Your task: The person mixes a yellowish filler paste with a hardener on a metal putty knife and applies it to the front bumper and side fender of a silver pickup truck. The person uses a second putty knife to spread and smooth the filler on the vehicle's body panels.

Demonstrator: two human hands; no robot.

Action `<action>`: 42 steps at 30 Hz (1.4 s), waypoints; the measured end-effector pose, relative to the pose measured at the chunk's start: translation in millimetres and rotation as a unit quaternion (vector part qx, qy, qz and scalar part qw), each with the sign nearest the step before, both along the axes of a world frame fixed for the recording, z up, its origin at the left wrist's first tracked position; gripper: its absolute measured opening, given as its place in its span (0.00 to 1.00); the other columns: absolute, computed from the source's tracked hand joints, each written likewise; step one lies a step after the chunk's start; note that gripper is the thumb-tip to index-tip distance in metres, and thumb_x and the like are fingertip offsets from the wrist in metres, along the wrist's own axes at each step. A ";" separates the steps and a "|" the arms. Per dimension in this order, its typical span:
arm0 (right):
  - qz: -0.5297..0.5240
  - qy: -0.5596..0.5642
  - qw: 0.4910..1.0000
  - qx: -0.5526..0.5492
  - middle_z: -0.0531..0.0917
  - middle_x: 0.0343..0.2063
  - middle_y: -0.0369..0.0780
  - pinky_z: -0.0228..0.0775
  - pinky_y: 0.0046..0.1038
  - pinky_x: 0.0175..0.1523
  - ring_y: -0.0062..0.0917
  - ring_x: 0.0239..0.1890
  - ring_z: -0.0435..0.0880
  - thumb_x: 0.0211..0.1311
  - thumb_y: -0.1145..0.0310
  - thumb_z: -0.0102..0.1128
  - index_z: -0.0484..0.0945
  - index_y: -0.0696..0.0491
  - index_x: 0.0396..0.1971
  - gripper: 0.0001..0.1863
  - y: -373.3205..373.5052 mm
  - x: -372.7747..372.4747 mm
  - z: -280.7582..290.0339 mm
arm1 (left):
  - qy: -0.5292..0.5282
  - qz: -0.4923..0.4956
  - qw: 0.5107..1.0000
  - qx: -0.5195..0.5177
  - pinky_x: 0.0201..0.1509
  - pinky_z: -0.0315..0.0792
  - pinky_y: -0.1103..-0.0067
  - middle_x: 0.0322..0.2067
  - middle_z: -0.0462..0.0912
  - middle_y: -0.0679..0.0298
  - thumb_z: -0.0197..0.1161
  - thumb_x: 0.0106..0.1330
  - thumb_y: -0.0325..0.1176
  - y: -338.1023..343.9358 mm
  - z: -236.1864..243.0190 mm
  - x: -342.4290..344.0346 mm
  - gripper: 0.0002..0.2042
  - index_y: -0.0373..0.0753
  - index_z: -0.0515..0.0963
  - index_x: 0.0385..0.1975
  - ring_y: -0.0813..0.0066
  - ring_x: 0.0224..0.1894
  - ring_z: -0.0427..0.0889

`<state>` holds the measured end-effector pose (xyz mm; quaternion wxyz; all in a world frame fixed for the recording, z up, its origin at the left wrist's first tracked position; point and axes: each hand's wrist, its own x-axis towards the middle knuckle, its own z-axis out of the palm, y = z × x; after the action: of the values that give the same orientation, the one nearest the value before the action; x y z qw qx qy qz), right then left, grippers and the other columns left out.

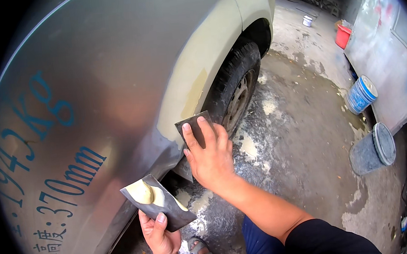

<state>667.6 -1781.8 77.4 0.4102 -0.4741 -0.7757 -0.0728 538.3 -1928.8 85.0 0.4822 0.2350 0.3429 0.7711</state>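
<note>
My left hand [160,232] grips a dark flat mixing board [175,216] by its lower edge. Pale yellow body filler [141,192] sits in a lump on the board, with more smeared along its edge. In my right hand [211,158] is a dark, thin rectangular spreader [194,127], fingers laid along its face. The spreader's top edge is at the wheel arch [187,80] of a grey vehicle [106,63], over a band coated in cream filler. A slightly darker yellow strip [195,96] lies on the arch just above the spreader.
The vehicle's tyre [234,85] stands just beyond my right hand. Pale spills mark the concrete floor [301,133]. At the right are a grey bucket [372,150], a blue-and-white bucket [360,95] and a red bucket [343,35] beside a pale panel [386,53]. A small white pail [307,21] stands farther back.
</note>
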 end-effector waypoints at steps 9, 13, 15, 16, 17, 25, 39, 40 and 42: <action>0.333 0.173 0.914 -0.156 0.62 0.62 0.49 0.63 0.44 0.58 0.45 0.58 0.66 0.58 0.65 0.62 0.70 0.50 0.60 0.28 -47.6 45.9 18.9 | -0.031 -0.027 0.999 0.004 0.60 0.69 0.70 0.51 0.75 0.61 0.58 0.61 0.25 3.8 2.8 10.9 0.26 0.38 0.63 0.61 0.68 0.52 0.76; 0.560 0.228 0.748 -0.273 0.66 0.61 0.47 0.59 0.38 0.65 0.40 0.60 0.67 0.57 0.65 0.64 0.73 0.52 0.58 0.27 -62.5 76.0 -6.5 | -0.026 -0.028 0.999 0.023 0.61 0.69 0.71 0.52 0.75 0.61 0.58 0.62 0.25 4.9 7.1 18.5 0.26 0.38 0.62 0.62 0.69 0.53 0.76; 0.457 0.097 0.869 -0.163 0.66 0.61 0.46 0.60 0.40 0.64 0.41 0.61 0.66 0.57 0.68 0.63 0.75 0.54 0.55 0.24 -40.9 87.0 -19.3 | -0.014 -0.025 0.999 0.041 0.60 0.69 0.70 0.51 0.75 0.59 0.60 0.61 0.25 4.1 14.8 16.6 0.26 0.35 0.63 0.60 0.68 0.52 0.76; 0.398 0.040 0.910 -0.106 0.65 0.61 0.44 0.58 0.41 0.64 0.42 0.60 0.64 0.57 0.67 0.62 0.74 0.53 0.56 0.25 -30.2 87.2 -17.7 | 0.001 0.000 0.999 0.035 0.59 0.71 0.70 0.51 0.75 0.59 0.61 0.60 0.25 3.1 15.3 15.1 0.26 0.35 0.63 0.60 0.68 0.52 0.76; 0.323 0.045 0.943 -0.064 0.65 0.61 0.45 0.58 0.43 0.64 0.43 0.60 0.64 0.57 0.68 0.62 0.72 0.52 0.58 0.26 -15.2 85.0 -8.9 | 0.003 0.002 0.999 0.032 0.59 0.70 0.70 0.51 0.75 0.59 0.61 0.60 0.25 3.5 15.0 13.3 0.27 0.35 0.63 0.60 0.68 0.52 0.76; 0.116 0.075 0.987 0.080 0.63 0.59 0.46 0.58 0.46 0.62 0.49 0.58 0.62 0.58 0.70 0.59 0.67 0.48 0.61 0.28 72.0 75.3 41.8 | 0.010 0.000 1.000 0.009 0.60 0.69 0.72 0.51 0.76 0.61 0.58 0.61 0.25 3.9 6.1 16.0 0.27 0.38 0.62 0.62 0.69 0.52 0.76; 0.258 0.114 0.957 -0.070 0.66 0.57 0.46 0.59 0.44 0.62 0.45 0.58 0.64 0.58 0.68 0.60 0.71 0.50 0.59 0.26 0.1 72.7 2.5 | 0.005 -0.013 1.000 -0.003 0.60 0.68 0.72 0.52 0.75 0.61 0.58 0.61 0.25 9.0 -0.2 19.8 0.27 0.38 0.62 0.62 0.69 0.53 0.76; 0.346 0.219 0.894 -0.183 0.66 0.58 0.46 0.58 0.40 0.64 0.42 0.58 0.66 0.60 0.67 0.59 0.72 0.52 0.59 0.25 -12.7 76.4 4.9 | -0.001 -0.018 1.000 -0.003 0.61 0.68 0.72 0.52 0.75 0.61 0.58 0.61 0.25 9.2 0.0 20.6 0.27 0.38 0.62 0.62 0.69 0.53 0.76; 0.544 0.277 0.756 -0.237 0.66 0.59 0.46 0.59 0.38 0.64 0.40 0.59 0.68 0.61 0.66 0.59 0.73 0.54 0.58 0.24 -34.0 83.4 1.4 | -0.001 -0.016 1.000 -0.006 0.61 0.68 0.72 0.51 0.75 0.62 0.58 0.61 0.25 9.7 -2.3 23.5 0.27 0.38 0.62 0.62 0.70 0.53 0.75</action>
<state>751.0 -1815.7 78.7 0.4519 -0.0534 -0.7479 0.4833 561.8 -1919.1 82.8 0.4958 0.2368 0.3433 0.7617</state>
